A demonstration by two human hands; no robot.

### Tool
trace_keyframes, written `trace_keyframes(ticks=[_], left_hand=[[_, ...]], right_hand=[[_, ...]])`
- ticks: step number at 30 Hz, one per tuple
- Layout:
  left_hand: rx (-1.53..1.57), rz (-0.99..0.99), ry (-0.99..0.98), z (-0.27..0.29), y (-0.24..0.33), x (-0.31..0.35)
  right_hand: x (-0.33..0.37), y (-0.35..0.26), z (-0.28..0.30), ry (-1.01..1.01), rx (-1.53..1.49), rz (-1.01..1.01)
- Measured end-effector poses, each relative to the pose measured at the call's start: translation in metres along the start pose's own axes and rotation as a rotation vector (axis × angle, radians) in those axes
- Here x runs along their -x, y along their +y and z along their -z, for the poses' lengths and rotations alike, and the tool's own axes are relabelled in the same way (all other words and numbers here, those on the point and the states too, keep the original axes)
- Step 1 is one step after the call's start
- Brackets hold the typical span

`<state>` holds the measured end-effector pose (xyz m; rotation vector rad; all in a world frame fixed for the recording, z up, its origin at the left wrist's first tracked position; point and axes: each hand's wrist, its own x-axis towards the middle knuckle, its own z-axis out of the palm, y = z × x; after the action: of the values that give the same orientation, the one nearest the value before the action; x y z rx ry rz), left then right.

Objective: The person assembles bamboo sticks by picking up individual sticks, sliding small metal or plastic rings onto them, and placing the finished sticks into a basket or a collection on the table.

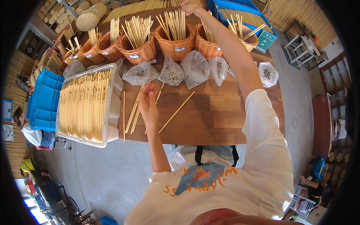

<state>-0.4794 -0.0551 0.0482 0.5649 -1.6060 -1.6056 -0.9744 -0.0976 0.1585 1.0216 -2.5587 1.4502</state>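
At twelve o'clock, the right hand (191,7) bends its fingers near the upright sticks (175,24) of a wicker basket (168,47) (whether it pinches one, I cannot tell). The left hand (149,108), at nine o'clock, half open and seemingly empty, is above loose sticks (176,112); it seems better to draw one stick straight up, without disturbing its neighbours.

- Left stick (124,116): pale, slender and straight, lying flat on the table (225,116), running near to far.
- Middle sticks (135,108): same pale kind, close together, slanting away to the right; partly covered, so their exact number cannot be told.
- Right stick (176,112): bare and pale, lying apart from the others, its far end angled more sharply to the right.
- Basket (176,47): orange-brown wicker, upright, white label in front.
- Basket sticks (175,26): pale, standing in a bunch, some leaning left.
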Motion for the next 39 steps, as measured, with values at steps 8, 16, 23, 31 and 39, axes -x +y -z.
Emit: trace_keyframes(ticks=[8, 16, 23, 31, 39], left_hand=[[0.000, 0.021, 0.018, 0.002, -0.003, 0.008], [-0.449, 0.021, 0.055, 0.008, 0.008, 0.015], [-1.156, -0.172, -0.080, 0.019, -0.047, 0.004], [-1.397, 0.000, -0.001, 0.018, -0.038, 0.017], [-0.993, -0.096, 0.062, 0.016, 0.005, 0.043]], right_hand=[[-0.005, 0.053, -0.016, -0.100, -0.312, -0.073], [0.100, -0.046, 0.020, 0.144, 0.307, 0.254], [0.270, -0.079, -0.002, -0.232, 0.059, 0.536], [0.286, -0.039, -0.084, -0.174, 0.629, 0.799], [0.284, -0.026, -0.096, -0.153, 0.490, 0.628]])
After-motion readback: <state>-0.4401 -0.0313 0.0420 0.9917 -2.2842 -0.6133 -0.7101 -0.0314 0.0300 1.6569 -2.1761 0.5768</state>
